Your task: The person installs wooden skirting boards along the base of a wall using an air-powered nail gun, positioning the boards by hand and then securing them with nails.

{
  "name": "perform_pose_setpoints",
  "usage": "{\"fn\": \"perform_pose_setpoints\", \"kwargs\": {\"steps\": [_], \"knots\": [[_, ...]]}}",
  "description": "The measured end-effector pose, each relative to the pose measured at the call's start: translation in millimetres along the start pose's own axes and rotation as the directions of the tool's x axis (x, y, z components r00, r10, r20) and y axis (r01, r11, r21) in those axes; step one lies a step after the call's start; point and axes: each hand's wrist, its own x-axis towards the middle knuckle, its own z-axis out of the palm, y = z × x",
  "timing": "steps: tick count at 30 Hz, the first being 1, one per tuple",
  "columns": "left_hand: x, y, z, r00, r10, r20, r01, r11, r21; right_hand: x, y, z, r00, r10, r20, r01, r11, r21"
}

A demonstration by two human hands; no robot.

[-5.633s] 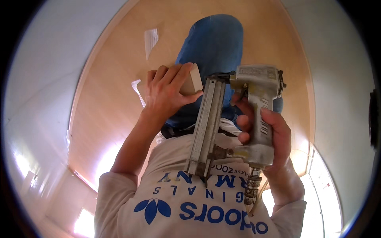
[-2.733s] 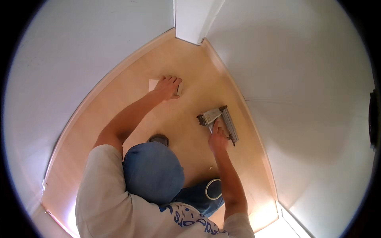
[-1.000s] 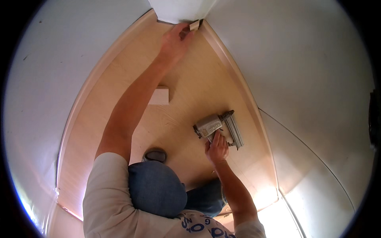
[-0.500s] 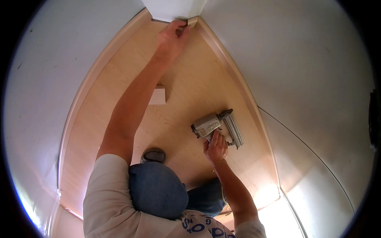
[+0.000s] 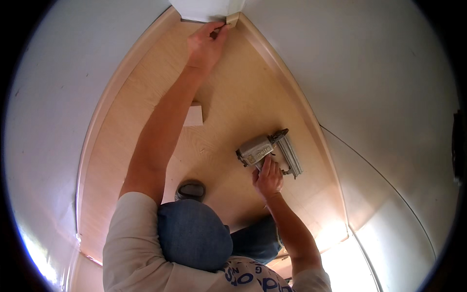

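My left arm reaches to the far corner, where my left hand [image 5: 206, 45] is closed, thumb and forefinger pinching the near end of a short piece of wood trim [image 5: 233, 20]. That piece sits against the end of the right-hand baseboard, below the white corner panel. Wrapped round the handle of a grey metal nail gun [image 5: 256, 149], my right hand [image 5: 268, 179] holds it above the floor at middle right. The gun's long magazine points to the right, away from my left hand. How firmly the trim piece is gripped is partly hidden by my fingers.
Pale wood baseboards [image 5: 287, 80] line both curved white walls [image 5: 360, 68] and meet near the far corner. A small wooden block [image 5: 194, 116] lies on the wood floor [image 5: 219, 117] beside my left forearm. My shoe [image 5: 190, 190] and bent knee [image 5: 194, 233] are close by.
My left hand has shifted slightly left, showing more of the trim piece. The nail gun and my right hand have moved slightly right and up in the picture. The view has shifted a little.
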Motion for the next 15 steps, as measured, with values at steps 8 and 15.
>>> {"fn": "perform_pose_setpoints", "kwargs": {"steps": [8, 15], "knots": [[0.9, 0.7, -1.8, 1.0, -0.013, 0.025, 0.012, 0.999, 0.038, -0.2, -0.4, -0.6, 1.0, 0.009, 0.026, -0.008, 1.0, -0.004], [5.4, -1.4, -6.8, 0.995, -0.048, 0.084, 0.04, 0.995, 0.092, -0.4, -0.8, 1.2, 0.999, -0.021, -0.035, 0.02, 0.999, -0.039]]}}
